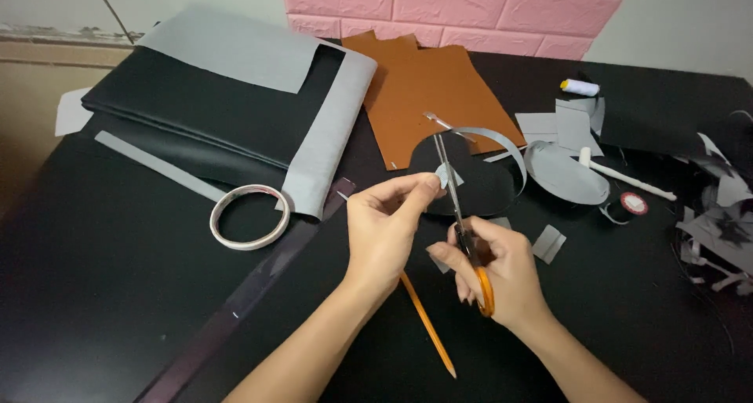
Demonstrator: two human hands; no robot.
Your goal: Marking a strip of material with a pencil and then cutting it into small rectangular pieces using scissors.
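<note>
While the left hand (384, 230) pinches the near edge of a rounded black sheet piece (478, 185) between thumb and fingertips, its grip pressed together on the material, the right hand (498, 273) works a pair of scissors (459, 207). The right grip is closed through the orange handle loops, and the slim metal blades run up and away from the person, crossing over the black piece. A thin grey strip (502, 142) curls off the piece's far edge, and a small grey scrap sits at the left fingertips beside the blades.

The black piece is held just above the black counter (118, 293), in front of a brown sheet (423, 89) that lies flat against the pink brick-patterned wall panel (471, 10). An orange pencil (427, 324) lies on the counter under the wrists, pointing toward the person. To the left rests a ring of white tape (249, 216), touching the corner of a folded stack of black and grey material (227, 105). To the right lie a grey oval cut-out (566, 174), a white pen-like stick (627, 179), a small round black-and-red reel (632, 204) and a white thread spool (579, 87). Grey offcuts (718, 230) are heaped at the far right edge.
</note>
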